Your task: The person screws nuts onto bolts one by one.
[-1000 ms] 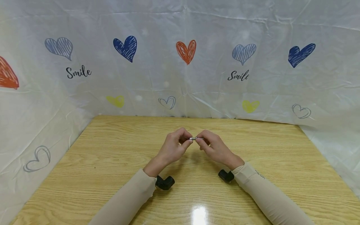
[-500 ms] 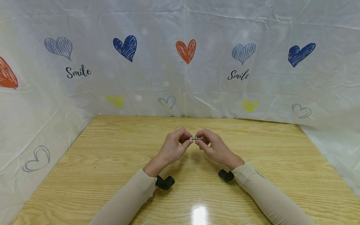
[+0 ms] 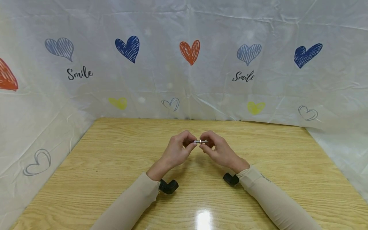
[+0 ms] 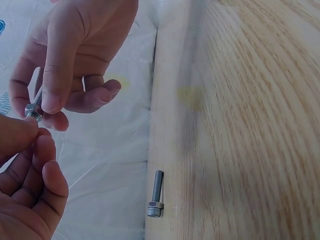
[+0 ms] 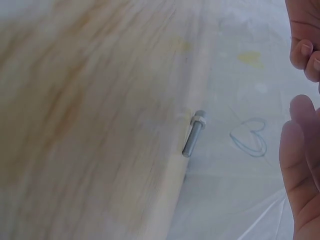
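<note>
My left hand [image 3: 177, 148] pinches the head end of a small metal bolt [image 3: 196, 141], held level above the table. A hex nut [image 3: 200, 141] sits partway along its shank. The thumb and forefinger of my right hand [image 3: 221, 151] pinch that nut from either side. In the left wrist view the nut [image 4: 32, 108] shows close by the right thumb. The held bolt is out of sight in the right wrist view, where my left hand [image 5: 306, 52] and right hand [image 5: 302, 165] are partly cut off.
Beyond the hands, a bolt [image 4: 156, 192] with a nut near its head lies on the wooden table [image 3: 115, 166]. The right wrist view also shows a lying bolt [image 5: 192, 137] with a nut. A white sheet [image 3: 158, 80] printed with hearts stands behind the table.
The right fingers have shifted slightly on the nut and parted a little, uncovering the nut and more of the shank. The left hand has stayed in place.
</note>
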`<action>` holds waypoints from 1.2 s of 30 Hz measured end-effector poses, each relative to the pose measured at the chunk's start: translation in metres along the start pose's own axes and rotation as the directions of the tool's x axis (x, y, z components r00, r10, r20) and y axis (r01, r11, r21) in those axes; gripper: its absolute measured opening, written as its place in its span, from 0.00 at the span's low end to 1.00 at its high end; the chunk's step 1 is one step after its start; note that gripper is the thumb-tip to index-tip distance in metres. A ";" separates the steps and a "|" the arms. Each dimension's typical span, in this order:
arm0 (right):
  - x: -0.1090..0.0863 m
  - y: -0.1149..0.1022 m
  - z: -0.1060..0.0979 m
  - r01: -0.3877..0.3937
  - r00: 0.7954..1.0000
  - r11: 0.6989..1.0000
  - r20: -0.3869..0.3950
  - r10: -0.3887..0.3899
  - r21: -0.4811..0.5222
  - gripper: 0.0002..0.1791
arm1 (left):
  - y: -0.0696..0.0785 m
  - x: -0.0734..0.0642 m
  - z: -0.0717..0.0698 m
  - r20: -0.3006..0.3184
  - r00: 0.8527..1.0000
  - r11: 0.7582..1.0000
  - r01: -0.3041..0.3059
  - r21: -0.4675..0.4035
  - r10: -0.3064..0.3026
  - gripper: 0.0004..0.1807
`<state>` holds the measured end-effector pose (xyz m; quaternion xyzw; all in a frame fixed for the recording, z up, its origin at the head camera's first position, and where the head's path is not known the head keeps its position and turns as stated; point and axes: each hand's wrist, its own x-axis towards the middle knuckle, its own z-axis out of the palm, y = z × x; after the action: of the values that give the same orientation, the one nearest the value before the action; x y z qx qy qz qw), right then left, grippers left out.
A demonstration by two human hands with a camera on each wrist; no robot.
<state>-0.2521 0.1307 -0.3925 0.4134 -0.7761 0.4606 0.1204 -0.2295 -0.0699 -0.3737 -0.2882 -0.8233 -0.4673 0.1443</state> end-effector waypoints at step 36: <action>0.000 0.003 -0.001 0.014 1.000 0.999 -0.005 -0.014 -0.049 0.05 | 0.001 0.000 0.000 0.020 1.000 1.000 -0.005 -0.006 0.006 0.03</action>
<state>-0.2548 0.1324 -0.3936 0.4145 -0.7838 0.4420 0.1358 -0.2289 -0.0692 -0.3730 -0.2956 -0.8224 -0.4666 0.1362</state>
